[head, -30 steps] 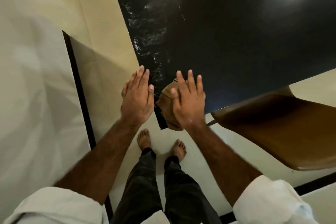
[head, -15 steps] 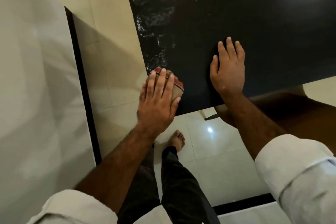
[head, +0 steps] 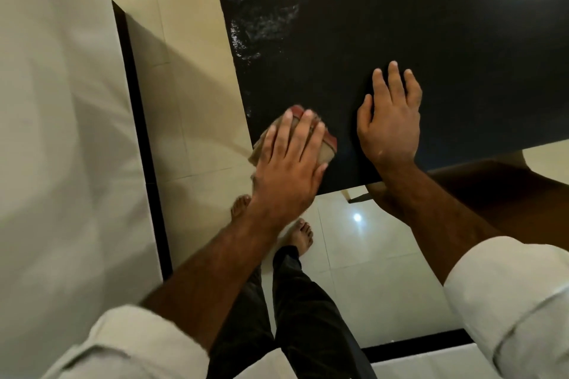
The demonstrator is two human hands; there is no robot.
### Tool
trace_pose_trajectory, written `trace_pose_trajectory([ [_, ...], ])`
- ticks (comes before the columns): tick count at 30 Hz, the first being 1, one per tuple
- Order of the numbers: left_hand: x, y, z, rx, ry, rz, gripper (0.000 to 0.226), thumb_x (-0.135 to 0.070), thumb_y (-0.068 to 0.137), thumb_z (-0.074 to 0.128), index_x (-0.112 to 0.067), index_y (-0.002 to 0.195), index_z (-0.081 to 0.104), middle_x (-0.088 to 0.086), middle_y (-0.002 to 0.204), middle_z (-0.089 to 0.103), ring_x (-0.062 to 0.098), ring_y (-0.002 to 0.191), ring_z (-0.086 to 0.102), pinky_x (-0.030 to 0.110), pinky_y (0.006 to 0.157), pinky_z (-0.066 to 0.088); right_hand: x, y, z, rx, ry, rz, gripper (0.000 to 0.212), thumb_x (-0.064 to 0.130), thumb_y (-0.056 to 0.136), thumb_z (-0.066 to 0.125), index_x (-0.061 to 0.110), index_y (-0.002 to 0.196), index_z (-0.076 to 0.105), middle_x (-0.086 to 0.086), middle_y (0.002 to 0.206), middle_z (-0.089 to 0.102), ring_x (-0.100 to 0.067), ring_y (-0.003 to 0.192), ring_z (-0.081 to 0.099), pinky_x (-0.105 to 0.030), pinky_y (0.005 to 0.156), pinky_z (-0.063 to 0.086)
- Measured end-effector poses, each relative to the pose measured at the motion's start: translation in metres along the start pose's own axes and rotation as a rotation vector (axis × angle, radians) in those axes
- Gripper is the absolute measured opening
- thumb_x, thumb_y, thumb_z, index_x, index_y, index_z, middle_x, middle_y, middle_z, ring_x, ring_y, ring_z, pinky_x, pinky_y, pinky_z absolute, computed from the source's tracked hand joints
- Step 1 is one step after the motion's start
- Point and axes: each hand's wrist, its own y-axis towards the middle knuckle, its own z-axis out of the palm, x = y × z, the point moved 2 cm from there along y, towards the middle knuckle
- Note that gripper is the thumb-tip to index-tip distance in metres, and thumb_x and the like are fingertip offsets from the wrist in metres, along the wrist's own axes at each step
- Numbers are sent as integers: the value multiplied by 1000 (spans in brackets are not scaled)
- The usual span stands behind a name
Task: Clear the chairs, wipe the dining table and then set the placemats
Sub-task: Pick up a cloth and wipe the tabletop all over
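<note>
From the head view, the wiping cloth (head: 328, 148) lies on the near left corner of the dark tabletop (head: 446, 24), folded into a small pad with a red border, and part of it hangs over the left edge. The left hand (head: 286, 163) presses flat on it, its fingers (head: 303, 129) straight and close together. The right hand (head: 390, 128) rests flat on the bare tabletop just beside, with the fingers a little spread and holding nothing.

The cloth looks soft, light and limp, so I think it is best driven by the flat palm on its middle, otherwise it can bunch or slip off the edge. The glossy surface seems slippery. Wet streaks (head: 258, 12) show farther along the left side. A brown chair (head: 498, 194) stands under the near edge at the right, close to the right forearm, and the wall (head: 55, 132) is near on the left.
</note>
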Motion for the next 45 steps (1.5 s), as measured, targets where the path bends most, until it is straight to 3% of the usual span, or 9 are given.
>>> trace_pose_trajectory([
  [4, 39, -14, -2, 28, 19, -86, 78, -59, 114, 28, -19, 178, 8, 10, 186, -3, 34, 172, -5, 58, 137, 12, 2, 2, 2, -22, 12, 3, 57, 41, 115, 35, 19, 167, 42, -8, 179, 30, -35, 167, 20, -56, 130, 34],
  [9, 77, 95, -25, -70, -27, -279, 75, -56, 113, 30, -18, 177, 14, 12, 185, 7, 39, 171, 5, 59, 137, 14, -1, 3, 7, -49, 14, -4, 56, 39, 116, 36, 16, 166, 44, -10, 178, 33, -36, 166, 22, -54, 131, 32],
  [13, 50, 157, -30, -91, 30, -179, 76, -56, 112, 33, -16, 175, 21, 15, 184, 13, 40, 170, 9, 57, 138, 11, -3, 4, 8, -44, 26, -9, 55, 37, 116, 37, 15, 166, 45, -10, 177, 35, -36, 166, 22, -51, 134, 27],
  [18, 2, 95, -14, -27, 22, 16, 79, -57, 111, 37, -20, 177, 13, 12, 186, 4, 38, 171, 3, 61, 136, 14, -4, 3, 3, -2, 68, 11, 53, 31, 115, 39, 19, 166, 45, -6, 178, 34, -33, 166, 21, -50, 129, 33],
  [24, 41, -3, -6, 85, 61, -16, 78, -60, 114, 28, -21, 178, 7, 11, 186, -7, 35, 171, -9, 58, 137, 8, -1, 6, 0, 10, 60, 21, 54, 30, 114, 38, 18, 166, 44, -7, 178, 33, -33, 167, 19, -53, 131, 32],
  [32, 123, 180, -51, -58, 24, -239, 74, -56, 113, 31, -19, 176, 18, 13, 184, 11, 39, 171, 7, 58, 137, 14, -1, 7, 2, 0, 61, 28, 52, 29, 114, 43, 17, 165, 47, -7, 176, 36, -32, 166, 21, -50, 132, 32],
  [36, 88, 211, -54, -75, 86, -103, 75, -54, 113, 33, -16, 176, 19, 15, 184, 11, 40, 170, 8, 59, 137, 13, 0, 7, 1, 9, 68, 37, 52, 29, 114, 44, 17, 164, 48, -6, 176, 37, -32, 166, 21, -51, 130, 34],
  [40, 50, 168, -44, 8, 57, 135, 77, -55, 112, 35, -19, 177, 13, 11, 186, 4, 37, 171, 1, 59, 136, 14, 1, 8, -3, 26, 67, 43, 52, 25, 112, 50, 15, 163, 49, -8, 175, 38, -32, 166, 22, -53, 131, 32],
  [45, 102, 120, -42, 50, 58, 229, 75, -56, 115, 34, -20, 177, 16, 9, 186, 3, 34, 172, 0, 58, 136, 14, 8, 14, -5, 27, 59, 70, 50, 22, 113, 48, 13, 162, 51, -9, 174, 39, -33, 165, 23, -54, 130, 33],
])
